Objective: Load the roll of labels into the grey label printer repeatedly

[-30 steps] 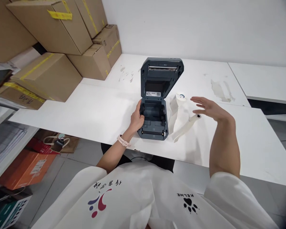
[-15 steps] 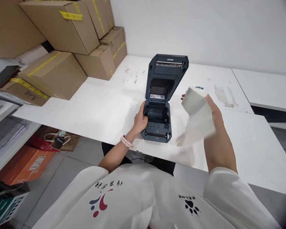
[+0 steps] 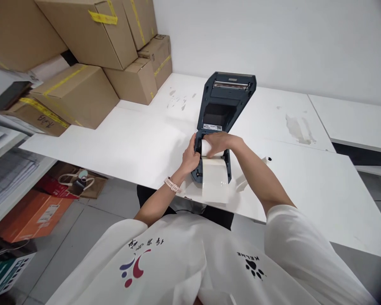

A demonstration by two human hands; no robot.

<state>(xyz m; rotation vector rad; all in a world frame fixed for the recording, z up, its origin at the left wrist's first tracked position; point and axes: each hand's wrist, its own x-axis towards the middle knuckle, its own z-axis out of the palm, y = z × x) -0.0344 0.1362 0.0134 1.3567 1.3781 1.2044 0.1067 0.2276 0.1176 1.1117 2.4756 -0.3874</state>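
Note:
A dark label printer (image 3: 225,95) stands on the white table with its lid raised. My left hand (image 3: 190,156) grips the left side of its base, thumb over the rim. Inside the open bay sits a white label roll (image 3: 205,148), and my right hand (image 3: 219,142) is closed over the top of it. From the roll, a pale label strip (image 3: 215,180) runs over the printer's front and hangs past it onto the table. My right fingertips are partly hidden inside the bay.
Several cardboard boxes (image 3: 73,95) are stacked at the back left. A scrap of curled paper (image 3: 242,183) lies right of the printer, and a small black object (image 3: 269,159) shows beyond my right forearm. The table's front edge (image 3: 158,186) runs close to the printer.
My right hand has moved left with the label roll, from the table's right side into the printer bay. The strip now lies over the printer's front. My left hand stays on the printer.

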